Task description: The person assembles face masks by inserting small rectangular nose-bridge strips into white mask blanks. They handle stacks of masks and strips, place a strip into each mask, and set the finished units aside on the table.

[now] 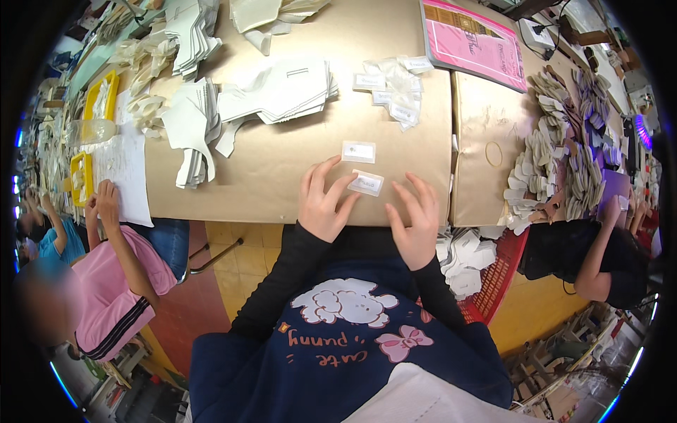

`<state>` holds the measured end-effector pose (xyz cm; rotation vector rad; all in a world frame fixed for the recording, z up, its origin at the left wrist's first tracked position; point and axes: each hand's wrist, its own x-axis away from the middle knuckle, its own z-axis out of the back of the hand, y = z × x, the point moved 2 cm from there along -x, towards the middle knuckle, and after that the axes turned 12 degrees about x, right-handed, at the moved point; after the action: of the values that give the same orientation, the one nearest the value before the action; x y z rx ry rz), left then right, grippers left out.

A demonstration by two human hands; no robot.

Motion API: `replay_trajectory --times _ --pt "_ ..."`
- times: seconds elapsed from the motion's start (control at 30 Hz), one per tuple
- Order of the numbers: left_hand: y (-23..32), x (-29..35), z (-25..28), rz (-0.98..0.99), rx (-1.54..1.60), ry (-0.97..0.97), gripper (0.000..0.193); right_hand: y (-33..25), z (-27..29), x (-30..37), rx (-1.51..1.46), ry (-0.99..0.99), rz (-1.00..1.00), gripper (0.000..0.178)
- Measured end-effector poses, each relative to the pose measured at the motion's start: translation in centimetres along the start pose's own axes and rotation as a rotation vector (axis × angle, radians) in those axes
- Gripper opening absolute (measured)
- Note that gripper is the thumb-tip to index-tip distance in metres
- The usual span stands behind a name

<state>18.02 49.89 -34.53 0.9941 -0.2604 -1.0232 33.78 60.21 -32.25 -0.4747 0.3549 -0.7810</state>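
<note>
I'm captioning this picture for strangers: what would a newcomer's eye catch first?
Probably the pink booklet at upper right. Next, mid-picture, the left hand touching a small pale label, and the right hand, open beside it. The red basket at lower right also stands out.

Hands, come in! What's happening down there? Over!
Left hand: fingers at left edge of small white label. Right hand: open, empty, to its right. Second label just beyond; white stack farther off, not blocking.

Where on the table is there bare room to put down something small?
One bare patch lies between the left hand and the white stacks; another, between the pink booklet and the rubber band. Crowded: the upper left, with those stacks, and the far right, with pale piled pieces.
</note>
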Motion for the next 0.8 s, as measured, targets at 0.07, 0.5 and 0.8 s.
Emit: replay_trajectory --times 0.07,0.5,0.8 --pt "-0.2 0.5 0.2 -0.121 -0.085 -0.040 0.029 -0.9 -0.3 0.5 0.061 -0.011 0.114 0.040" --pt "0.1 1.5 -0.4 0.073 -0.170 -0.171 0.039 0.2 -2.5 1.2 0.322 -0.126 0.000 0.043" --pt "-5.2 -8.2 6.4 0.022 -0.088 0.295 0.048 3.8 0.0 -0.8 -0.180 0.189 -0.184 0.033"
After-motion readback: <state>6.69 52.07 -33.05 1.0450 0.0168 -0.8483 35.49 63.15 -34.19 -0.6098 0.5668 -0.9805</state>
